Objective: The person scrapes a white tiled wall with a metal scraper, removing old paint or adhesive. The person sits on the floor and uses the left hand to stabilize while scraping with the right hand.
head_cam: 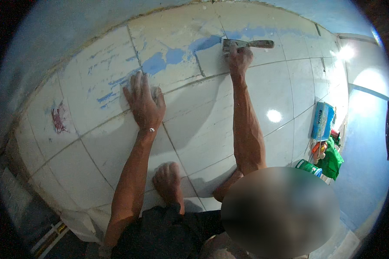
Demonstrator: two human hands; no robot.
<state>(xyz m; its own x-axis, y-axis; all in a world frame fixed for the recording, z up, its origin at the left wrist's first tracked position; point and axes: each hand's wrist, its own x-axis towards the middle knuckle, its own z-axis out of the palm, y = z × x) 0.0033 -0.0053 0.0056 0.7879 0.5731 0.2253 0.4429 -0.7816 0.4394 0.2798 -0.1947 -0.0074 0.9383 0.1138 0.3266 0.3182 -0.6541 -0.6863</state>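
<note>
My right hand [241,60] grips a putty knife [262,43] with a wide, soiled blade. Its blade edge lies on the white tiled floor [262,87], at the end of a smear of blue paint [209,42]. My left hand [145,100] rests on the tiles with the palm down and fingers somewhat spread, holding nothing. Blue patches [155,63] lie just beyond its fingertips, and thin scraped blue streaks [106,97] run to its left. A white speck shows on my left wrist.
A reddish stain [59,119] marks the tiles at left. By the right wall are a blue pack [323,121], a green plastic bag [332,158] and a green can [308,167]. My bare foot [168,179] stands between my arms. A blurred oval [280,213] hides the lower right.
</note>
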